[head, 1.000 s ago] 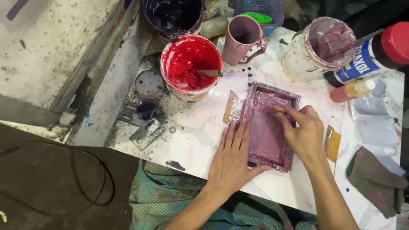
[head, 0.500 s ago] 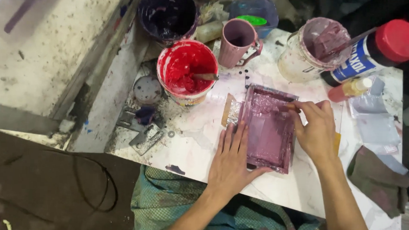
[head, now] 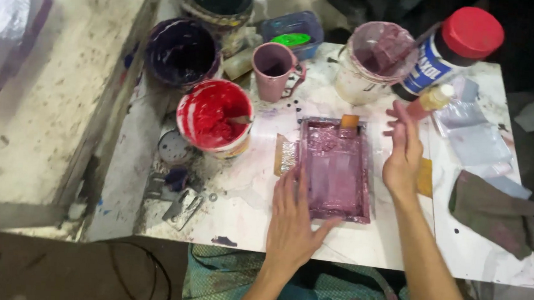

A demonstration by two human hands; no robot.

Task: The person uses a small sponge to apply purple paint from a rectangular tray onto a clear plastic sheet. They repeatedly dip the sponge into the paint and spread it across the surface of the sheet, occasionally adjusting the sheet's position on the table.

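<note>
Between both hands (head: 292,221) (head: 403,152), purple tray (head: 334,172)

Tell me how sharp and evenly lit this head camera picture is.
Head view: right hand slightly motion-blurred; left hand and purple-stained frame fairly sharp; white table brightly lit; floor lower left dark; glare at the top left corner.

Two bare hands are in view: a left hand (head: 292,221) and a right hand (head: 403,152). One shallow purple-stained tray (head: 335,170) sits on one white tabletop (head: 390,235). Four paint tubs are present: red (head: 214,118), dark purple (head: 181,53), dark green (head: 219,0) and mauve (head: 378,59). There is also one pink mug (head: 273,70), one red-capped bottle (head: 452,49), one small blue container (head: 291,32) and one rag (head: 495,212).
</note>
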